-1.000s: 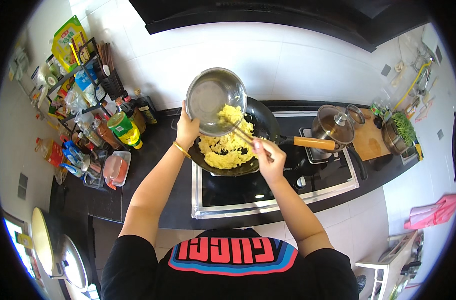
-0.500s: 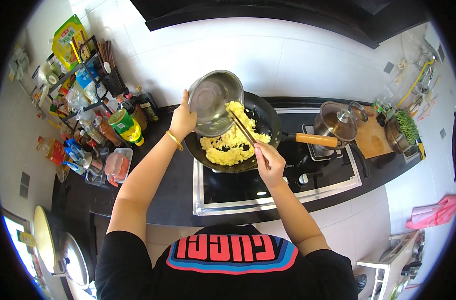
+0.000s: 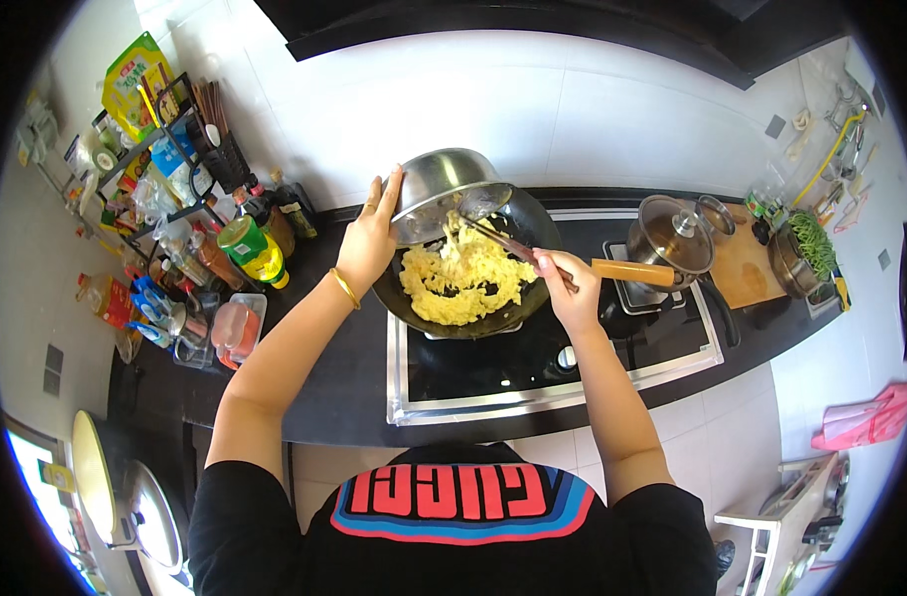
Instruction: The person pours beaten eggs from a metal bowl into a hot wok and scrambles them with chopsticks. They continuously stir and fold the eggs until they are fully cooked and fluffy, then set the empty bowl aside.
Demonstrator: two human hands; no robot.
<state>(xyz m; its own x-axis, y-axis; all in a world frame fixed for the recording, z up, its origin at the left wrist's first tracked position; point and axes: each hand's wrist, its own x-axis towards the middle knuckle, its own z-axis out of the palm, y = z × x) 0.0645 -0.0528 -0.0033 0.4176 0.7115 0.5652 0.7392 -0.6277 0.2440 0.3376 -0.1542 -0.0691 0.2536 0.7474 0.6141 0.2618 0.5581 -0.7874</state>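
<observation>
My left hand (image 3: 372,238) grips the rim of a steel bowl (image 3: 453,169), tipped steeply over the left part of a black wok (image 3: 543,223). Scrambled eggs (image 3: 463,288) lie spread across the wok's bottom, and some egg sits under the bowl's mouth. Wooden chopsticks (image 3: 505,241) are held in my right hand (image 3: 573,288), their tips at the egg by the bowl's lower rim. The wok's wooden handle (image 3: 632,273) points right, just beyond my right hand, with nobody holding it.
A lidded pot (image 3: 667,243) stands on the stove's right side. Further right are a cutting board (image 3: 747,273) and a pot of green vegetables (image 3: 809,248). Bottles (image 3: 255,253) and a crowded spice rack fill the left counter; a range hood (image 3: 513,30) hangs above.
The bowl has turned further over, its underside now facing up and away. My right hand has moved right with the chopsticks, which lie flatter. Egg has gathered below the bowl's mouth.
</observation>
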